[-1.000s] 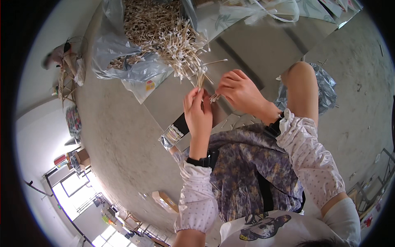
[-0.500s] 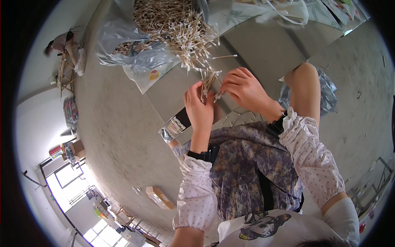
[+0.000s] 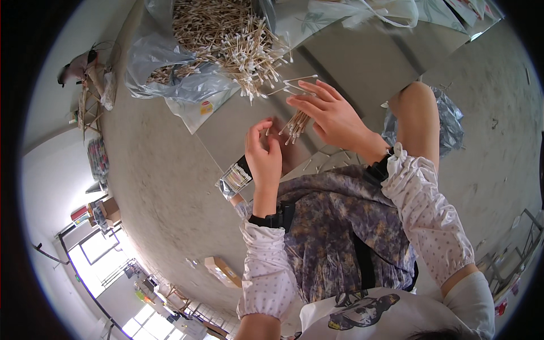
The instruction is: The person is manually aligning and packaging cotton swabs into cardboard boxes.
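Note:
My right hand point(image 3: 341, 120) is closed over a small bundle of cotton swabs point(image 3: 297, 127), whose white tips point down toward my lap. Just left of the bundle, my left hand point(image 3: 263, 161) is apart from it, thumb and fingers curved with a gap between them. A swab tip shows by the left fingertips; whether they touch it I cannot tell. Beyond both hands, a big heap of loose cotton swabs point(image 3: 241, 45) spills from a clear plastic bag point(image 3: 154, 59). A few loose swabs lie between the heap and my right fingers.
The grey work surface point(image 3: 362, 56) lies under the heap. Left of my left wrist is a small clear-fronted pack of swabs point(image 3: 235, 178). A white plastic bag point(image 3: 391, 12) is at the far edge, a crumpled grey bag point(image 3: 450, 122) beyond my right knee. A cardboard box point(image 3: 222, 272) sits on the floor.
My left hand has let go of the swabs and drawn back to the left, its fingers parting. The bundle is now under my right hand alone.

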